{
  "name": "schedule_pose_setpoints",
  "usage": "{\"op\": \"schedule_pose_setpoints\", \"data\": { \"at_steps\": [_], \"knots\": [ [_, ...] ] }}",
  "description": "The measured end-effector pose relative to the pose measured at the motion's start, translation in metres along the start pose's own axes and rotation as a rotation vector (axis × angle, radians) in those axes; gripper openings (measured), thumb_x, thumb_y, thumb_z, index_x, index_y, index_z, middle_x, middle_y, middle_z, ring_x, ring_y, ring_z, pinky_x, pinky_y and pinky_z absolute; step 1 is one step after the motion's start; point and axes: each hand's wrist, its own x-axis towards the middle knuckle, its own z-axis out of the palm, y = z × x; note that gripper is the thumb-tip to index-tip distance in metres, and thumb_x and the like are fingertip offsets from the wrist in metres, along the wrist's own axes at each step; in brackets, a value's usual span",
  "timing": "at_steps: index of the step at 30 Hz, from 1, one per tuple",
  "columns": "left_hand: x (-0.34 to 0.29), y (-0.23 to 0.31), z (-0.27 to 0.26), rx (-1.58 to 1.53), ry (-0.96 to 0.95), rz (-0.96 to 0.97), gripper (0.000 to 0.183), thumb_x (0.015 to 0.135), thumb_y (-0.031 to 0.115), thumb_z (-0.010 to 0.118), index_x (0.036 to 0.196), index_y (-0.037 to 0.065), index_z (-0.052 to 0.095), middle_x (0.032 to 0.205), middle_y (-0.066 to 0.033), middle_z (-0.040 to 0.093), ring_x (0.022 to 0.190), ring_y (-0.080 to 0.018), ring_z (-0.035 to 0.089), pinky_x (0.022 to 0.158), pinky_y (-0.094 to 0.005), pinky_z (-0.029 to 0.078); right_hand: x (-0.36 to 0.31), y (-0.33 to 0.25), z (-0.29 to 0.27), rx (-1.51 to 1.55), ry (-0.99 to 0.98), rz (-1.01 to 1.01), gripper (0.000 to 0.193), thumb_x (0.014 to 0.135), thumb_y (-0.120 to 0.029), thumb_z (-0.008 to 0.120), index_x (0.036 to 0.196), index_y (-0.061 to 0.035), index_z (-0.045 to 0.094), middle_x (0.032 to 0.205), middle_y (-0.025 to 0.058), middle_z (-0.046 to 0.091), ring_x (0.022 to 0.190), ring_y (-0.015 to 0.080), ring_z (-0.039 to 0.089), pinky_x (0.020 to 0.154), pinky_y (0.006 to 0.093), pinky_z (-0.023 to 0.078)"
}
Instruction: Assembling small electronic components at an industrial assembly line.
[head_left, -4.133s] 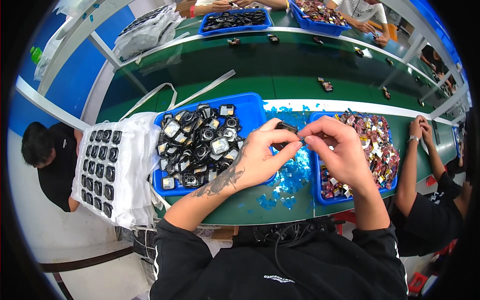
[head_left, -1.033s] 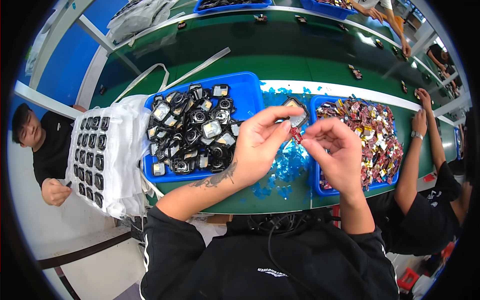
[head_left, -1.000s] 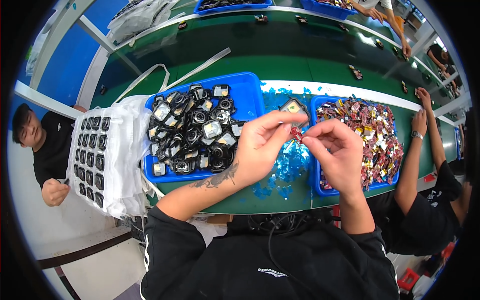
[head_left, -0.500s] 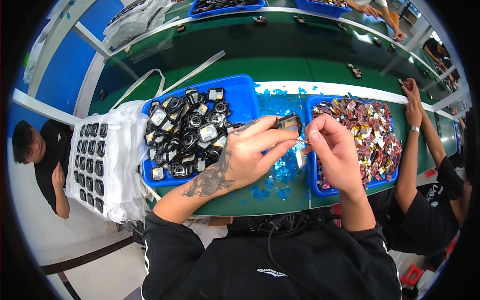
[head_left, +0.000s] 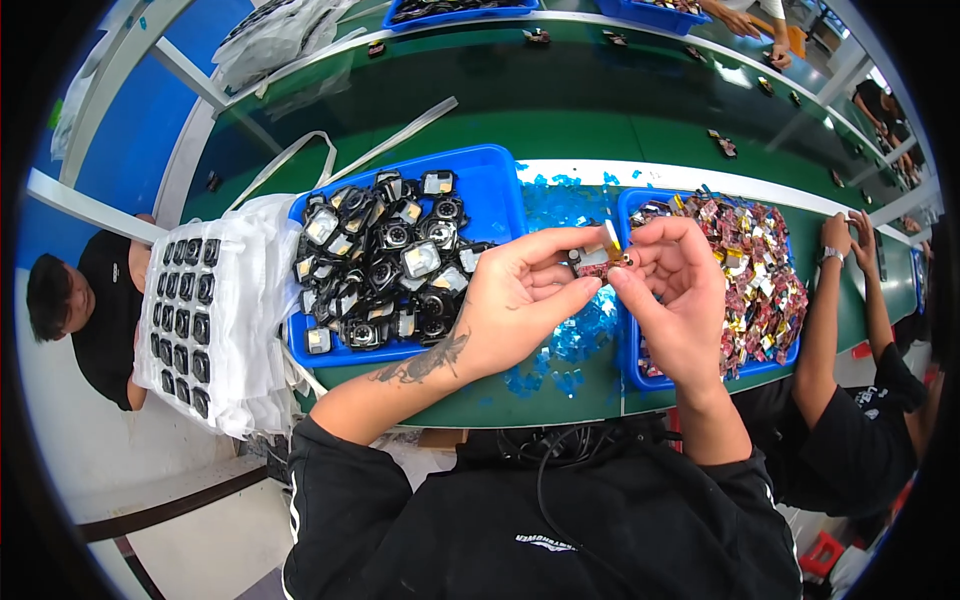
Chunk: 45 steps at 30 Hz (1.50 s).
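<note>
Red part (head_left: 592, 268): it is small, and it is held in the air between the two hands, above the green table (head_left: 600, 408); a pale and yellow strip (head_left: 611, 240) stands up from it.
Left hand (head_left: 520, 295): it is closed on the red part, with the thumb below and the fingers behind.
Right hand (head_left: 682, 305): the thumb and the fingers are bent together at the right end of the red part, and they pinch there a small dark bit (head_left: 627, 260).
Left tray (head_left: 495, 190): it is blue, and it carries a heap of black cases (head_left: 390, 265); its upper right corner is bare.
Right tray (head_left: 631, 345): it is also blue, and it is full of small reddish boards (head_left: 755, 290).
Blue film pieces (head_left: 570, 345): they lie scattered on the table between the two trays.
White sheets (head_left: 262, 320): they are stacked at the left of the left tray, with rows of black pieces (head_left: 183, 285) on the front.
Co-workers: one person (head_left: 110, 310) is at the left, behind the sheets; another person (head_left: 850, 420) is at the right, with both arms over the table.
</note>
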Motion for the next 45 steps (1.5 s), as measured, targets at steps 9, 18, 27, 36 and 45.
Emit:
{"op": "schedule_pose_setpoints", "data": {
  "at_steps": [9,18,27,36,45],
  "knots": [
    [0.0,0.003,-0.002,0.089,0.003,0.003,0.052,0.086,-0.007,0.062,0.136,0.0,0.047,0.114,-0.0135,0.064,0.103,-0.0151,0.063,0.09,-0.0267,0.052,0.004,-0.001,-0.001,-0.177,-0.021,0.024,0.038,0.08,0.005,0.071,0.11,-0.0028,0.05,0.081,0.0001,0.06,0.065,0.0023,0.047,0.058,0.0168,0.038],
    [0.001,-0.005,0.0,0.047,0.046,0.034,0.041,0.086,-0.006,0.061,0.126,-0.001,0.054,0.109,-0.0119,0.067,0.095,-0.0092,0.064,0.083,-0.0225,0.052,0.005,0.006,0.0,-0.22,-0.022,-0.003,0.045,0.078,0.005,0.071,0.117,-0.0039,0.05,0.081,-0.0008,0.057,0.068,0.0024,0.047,0.058,0.0172,0.039],
    [0.002,-0.014,-0.005,0.028,0.093,0.087,0.035,0.087,-0.01,0.057,0.121,-0.001,0.055,0.118,-0.009,0.054,0.09,-0.0151,0.066,0.077,-0.0244,0.053,0.016,0.01,0.014,-0.295,-0.059,-0.046,0.045,0.08,0.005,0.068,0.121,-0.0031,0.051,0.089,0.0037,0.06,0.082,0.0093,0.06,0.067,0.0237,0.054],
    [0.047,-0.005,-0.117,1.805,0.322,0.463,0.038,0.095,0.022,0.053,0.129,0.007,0.051,0.122,-0.0215,0.06,0.113,-0.0377,0.056,0.098,-0.0485,0.044,0.185,0.03,-0.002,-0.741,-0.369,0.105,0.053,0.074,-0.003,0.078,0.118,0.0004,0.048,0.079,0.0084,0.062,0.067,0.0143,0.062,0.06,0.028,0.051],
    [0.04,-0.014,-0.124,1.782,0.253,0.175,0.023,0.078,0.003,0.058,0.101,0.004,0.057,0.102,-0.0176,0.061,0.098,-0.032,0.057,0.085,-0.0439,0.039,0.25,0.106,-0.034,-0.906,-0.314,0.415,0.059,0.071,-0.016,0.084,0.119,-0.0001,0.055,0.094,0.0117,0.064,0.079,0.0215,0.065,0.062,0.0331,0.056]
  ]
}}
